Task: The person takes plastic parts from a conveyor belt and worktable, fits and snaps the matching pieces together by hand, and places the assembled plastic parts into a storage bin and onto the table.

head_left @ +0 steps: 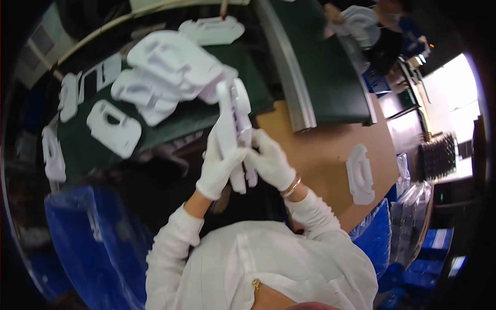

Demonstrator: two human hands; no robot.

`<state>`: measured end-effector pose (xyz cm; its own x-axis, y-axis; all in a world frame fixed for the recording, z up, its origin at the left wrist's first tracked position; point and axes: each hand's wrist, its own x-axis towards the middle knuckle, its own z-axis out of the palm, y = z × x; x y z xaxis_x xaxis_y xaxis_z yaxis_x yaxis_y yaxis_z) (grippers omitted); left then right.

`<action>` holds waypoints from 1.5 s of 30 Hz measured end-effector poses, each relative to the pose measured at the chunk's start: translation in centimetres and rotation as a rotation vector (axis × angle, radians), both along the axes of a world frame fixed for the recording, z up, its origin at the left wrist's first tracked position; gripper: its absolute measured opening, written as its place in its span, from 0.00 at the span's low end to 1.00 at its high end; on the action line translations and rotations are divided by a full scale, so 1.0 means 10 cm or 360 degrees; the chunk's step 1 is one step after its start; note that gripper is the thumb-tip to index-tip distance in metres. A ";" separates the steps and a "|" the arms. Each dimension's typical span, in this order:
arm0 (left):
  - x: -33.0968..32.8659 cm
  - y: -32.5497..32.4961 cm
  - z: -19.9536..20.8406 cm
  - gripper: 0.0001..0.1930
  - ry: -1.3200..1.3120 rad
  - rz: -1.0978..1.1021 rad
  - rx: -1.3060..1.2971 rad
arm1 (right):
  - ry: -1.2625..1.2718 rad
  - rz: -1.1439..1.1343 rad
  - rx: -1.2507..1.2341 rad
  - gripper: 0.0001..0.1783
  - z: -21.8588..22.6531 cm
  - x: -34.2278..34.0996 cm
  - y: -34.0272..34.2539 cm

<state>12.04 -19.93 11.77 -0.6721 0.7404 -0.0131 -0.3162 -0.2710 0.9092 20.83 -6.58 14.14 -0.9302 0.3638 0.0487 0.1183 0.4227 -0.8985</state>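
Both my hands wear white gloves and are closed on a white moulded plastic part (226, 132), held on edge in front of my chest. My left hand (213, 170) grips its flat left side, thumb toward me. The fingers of my right hand (273, 161) press on its ribbed right side, near the lower half. Whether it is one piece or two pieces laid together, I cannot tell. Just beyond it lies a heap of similar white plastic parts (175, 59) on a dark green surface (77, 155). One single part with an oval opening (124, 138) lies left of the heap.
A green conveyor belt (325, 77) with a metal rail (292, 77) runs away at the right. On a brown board (320, 155) lies another white part (355, 175). Blue bins (98, 243) stand at lower left and right. Across the belt, a co-worker holds a white piece (361, 26).
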 end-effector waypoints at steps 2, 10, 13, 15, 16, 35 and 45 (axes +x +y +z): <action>-0.04 -0.01 0.02 0.43 -0.0004 0.0010 0.0046 | 0.0050 0.0061 -0.0201 0.13 0.04 -0.03 -0.02; -0.08 -0.13 -0.14 0.41 -0.0221 -0.0053 0.0136 | 0.0055 -0.0051 -0.0413 0.12 0.10 -0.06 0.06; -0.06 -0.14 -0.21 0.38 -0.0276 0.0035 0.0259 | -0.0062 -0.0151 -0.0472 0.14 0.21 -0.08 0.11; -0.05 -0.15 -0.19 0.35 -0.0275 0.0081 0.0279 | -0.0099 -0.0080 -0.0419 0.14 0.30 -0.14 0.04; -0.06 -0.17 -0.20 0.35 -0.0279 0.0083 0.0267 | -0.0123 -0.0012 -0.0355 0.15 0.30 -0.17 0.01; 0.06 -0.29 -0.24 0.29 -0.0485 0.0025 0.0232 | -0.0142 -0.0137 -0.0705 0.20 0.10 -0.31 -0.34; 0.02 -0.36 -0.45 0.28 -0.0731 0.0107 0.0349 | 0.0272 -0.0384 0.0259 0.26 -0.27 -0.17 -0.12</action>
